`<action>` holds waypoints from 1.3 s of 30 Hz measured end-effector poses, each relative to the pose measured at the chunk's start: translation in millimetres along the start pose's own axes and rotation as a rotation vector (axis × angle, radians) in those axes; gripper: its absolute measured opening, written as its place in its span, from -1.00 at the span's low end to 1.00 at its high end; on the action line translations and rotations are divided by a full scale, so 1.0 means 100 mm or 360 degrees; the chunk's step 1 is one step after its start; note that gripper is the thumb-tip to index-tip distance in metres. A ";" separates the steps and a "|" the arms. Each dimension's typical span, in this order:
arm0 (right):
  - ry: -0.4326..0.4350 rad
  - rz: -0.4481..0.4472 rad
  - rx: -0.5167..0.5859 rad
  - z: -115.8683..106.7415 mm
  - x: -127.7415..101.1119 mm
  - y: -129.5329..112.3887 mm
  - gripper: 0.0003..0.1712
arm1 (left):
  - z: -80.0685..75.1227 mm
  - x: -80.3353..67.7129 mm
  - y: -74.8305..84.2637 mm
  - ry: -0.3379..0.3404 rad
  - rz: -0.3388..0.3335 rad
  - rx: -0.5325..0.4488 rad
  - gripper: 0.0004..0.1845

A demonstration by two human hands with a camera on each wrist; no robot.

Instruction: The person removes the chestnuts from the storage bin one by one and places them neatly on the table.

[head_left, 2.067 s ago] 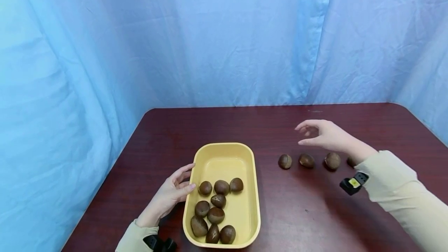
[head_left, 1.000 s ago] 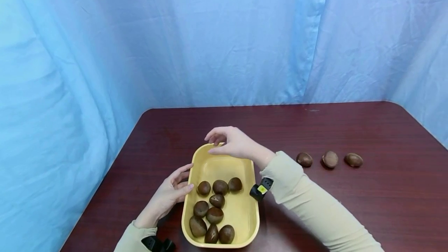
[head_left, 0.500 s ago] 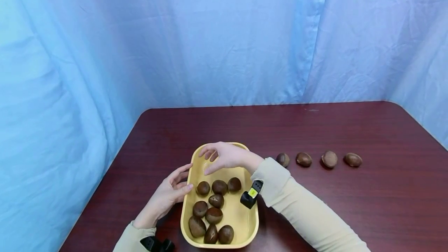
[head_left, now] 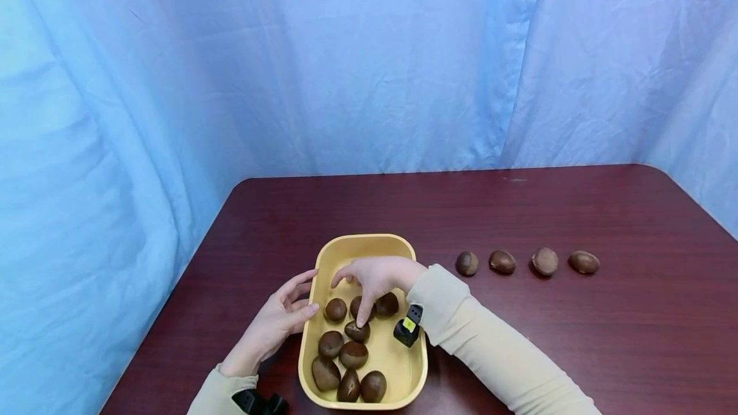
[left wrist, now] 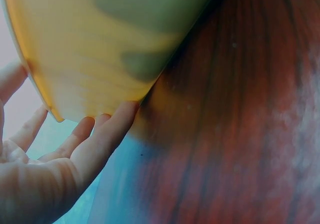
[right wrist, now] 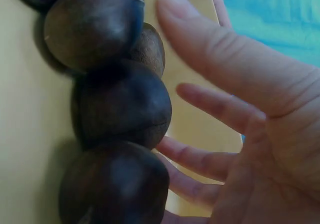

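Note:
A yellow rectangular tray (head_left: 398,367) holds several brown chestnuts, mostly toward its near end. My left hand (head_left: 277,322) rests against the tray's left side, its fingertips on the outer wall in the left wrist view. My right hand (head_left: 377,279) is inside the tray with thumb and fingers spread. In the head view its thumb overlaps a chestnut (head_left: 359,332) in the middle and partly hides another chestnut (head_left: 355,307) behind it. The right wrist view shows a gap between the thumb and a nearby chestnut (right wrist: 95,27), with fingers beyond the group.
To the right of the tray, several chestnuts lie in a spaced row on the dark red wooden table (head_left: 519,210), from one near the tray (head_left: 467,264) to a farther chestnut (head_left: 583,262). A blue curtain (head_left: 369,63) hangs behind and at the left.
My right hand has moved left from above the row of chestnuts to the tray, then down and nearer among the chestnuts in it. The left hand stays at the tray's side.

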State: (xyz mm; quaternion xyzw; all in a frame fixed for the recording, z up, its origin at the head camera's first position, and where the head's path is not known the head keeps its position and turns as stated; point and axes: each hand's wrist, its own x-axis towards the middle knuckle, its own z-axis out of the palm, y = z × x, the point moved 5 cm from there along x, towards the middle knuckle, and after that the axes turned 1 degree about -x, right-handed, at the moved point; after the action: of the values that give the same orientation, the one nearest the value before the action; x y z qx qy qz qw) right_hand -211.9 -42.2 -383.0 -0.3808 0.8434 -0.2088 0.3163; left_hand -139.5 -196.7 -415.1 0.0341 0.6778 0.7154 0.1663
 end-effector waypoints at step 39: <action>0.0064 -0.0191 0.0004 -0.01 0.00 -0.04 -0.63 | 0.01 -0.01 0.02 0.0017 -0.0011 0.0024 -0.28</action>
State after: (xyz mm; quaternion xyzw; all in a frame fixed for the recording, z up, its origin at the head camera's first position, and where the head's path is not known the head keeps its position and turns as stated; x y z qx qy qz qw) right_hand -210.1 -44.5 -379.8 -0.4260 0.8250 -0.2359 0.2867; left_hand -138.9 -196.0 -412.7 0.0291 0.6841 0.7099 0.1651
